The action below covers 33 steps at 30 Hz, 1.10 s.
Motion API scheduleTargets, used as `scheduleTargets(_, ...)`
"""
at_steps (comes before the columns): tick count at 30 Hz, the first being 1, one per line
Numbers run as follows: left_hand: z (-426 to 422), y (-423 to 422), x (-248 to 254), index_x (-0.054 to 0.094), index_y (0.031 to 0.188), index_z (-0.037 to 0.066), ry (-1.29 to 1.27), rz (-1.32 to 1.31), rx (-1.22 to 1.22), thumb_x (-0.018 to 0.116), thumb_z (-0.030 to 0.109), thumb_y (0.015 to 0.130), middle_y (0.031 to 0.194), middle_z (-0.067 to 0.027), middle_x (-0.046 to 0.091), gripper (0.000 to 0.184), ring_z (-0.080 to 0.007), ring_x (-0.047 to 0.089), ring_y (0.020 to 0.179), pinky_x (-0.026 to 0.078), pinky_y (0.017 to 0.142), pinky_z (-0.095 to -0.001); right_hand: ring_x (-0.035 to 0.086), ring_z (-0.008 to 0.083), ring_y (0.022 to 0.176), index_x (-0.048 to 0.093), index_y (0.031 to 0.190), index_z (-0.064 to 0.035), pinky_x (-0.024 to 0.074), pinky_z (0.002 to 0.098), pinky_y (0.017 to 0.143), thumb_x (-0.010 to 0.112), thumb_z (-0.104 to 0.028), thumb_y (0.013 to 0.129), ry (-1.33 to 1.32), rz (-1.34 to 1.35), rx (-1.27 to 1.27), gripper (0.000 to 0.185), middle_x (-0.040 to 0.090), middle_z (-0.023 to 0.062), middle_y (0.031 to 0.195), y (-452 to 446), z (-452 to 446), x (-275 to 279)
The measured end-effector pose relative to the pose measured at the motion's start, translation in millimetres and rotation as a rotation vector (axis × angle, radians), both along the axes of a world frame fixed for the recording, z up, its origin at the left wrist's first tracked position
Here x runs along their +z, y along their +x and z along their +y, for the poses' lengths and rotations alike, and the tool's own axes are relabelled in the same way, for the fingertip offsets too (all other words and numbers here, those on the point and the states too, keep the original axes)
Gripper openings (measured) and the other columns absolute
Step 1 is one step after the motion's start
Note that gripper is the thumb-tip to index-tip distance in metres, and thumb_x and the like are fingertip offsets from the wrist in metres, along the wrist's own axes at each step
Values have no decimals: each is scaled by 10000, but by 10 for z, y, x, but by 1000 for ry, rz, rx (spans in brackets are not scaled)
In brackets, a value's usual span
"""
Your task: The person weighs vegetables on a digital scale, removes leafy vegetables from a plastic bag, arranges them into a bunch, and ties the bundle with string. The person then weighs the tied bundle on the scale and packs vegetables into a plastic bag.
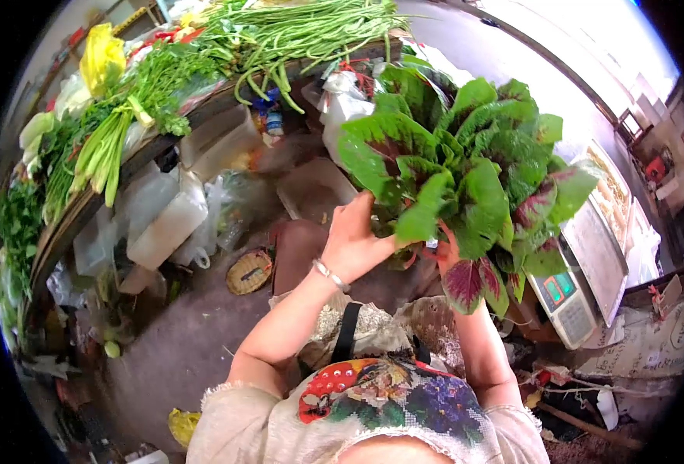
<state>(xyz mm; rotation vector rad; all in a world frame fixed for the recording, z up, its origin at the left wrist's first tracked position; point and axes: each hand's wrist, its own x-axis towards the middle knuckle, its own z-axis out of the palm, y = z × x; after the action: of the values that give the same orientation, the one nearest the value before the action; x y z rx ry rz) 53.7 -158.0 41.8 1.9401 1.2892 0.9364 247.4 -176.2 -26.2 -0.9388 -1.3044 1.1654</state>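
A big leafy bunch of red amaranth [481, 201], green with purple-red leaf centres, is held up in front of me. My left hand [357, 240], with a bracelet at the wrist, grips its left side low down; the thumb shows, while other fingertips go behind leaves. On the stem side, my right hand [449, 255] is closed around the lower part of the bunch, mostly covered by hanging leaves. Just right of the bunch stands a weighing scale [570, 301] with a lit display and a metal pan [601, 251].
Long beans [303, 35], celery-like stalks [106, 155] and other greens lie on a curved counter at the left and back. Beneath it are plastic tubs [168, 224] and bags. A small woven basket [249, 272] sits lower down. Cardboard with writing [636, 352] is at the right.
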Motion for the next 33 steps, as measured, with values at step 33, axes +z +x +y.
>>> scheduleTargets(33,649,-1247,1166,501,963,65,921,364,90,759,195,528,863,-120,549,521,-338,554,814,428,666,-426,635,175,849,555,1204,-55,520,299,738,594,-228,903,-434,71,294,349,658,105,1029,-241,-95,-592)
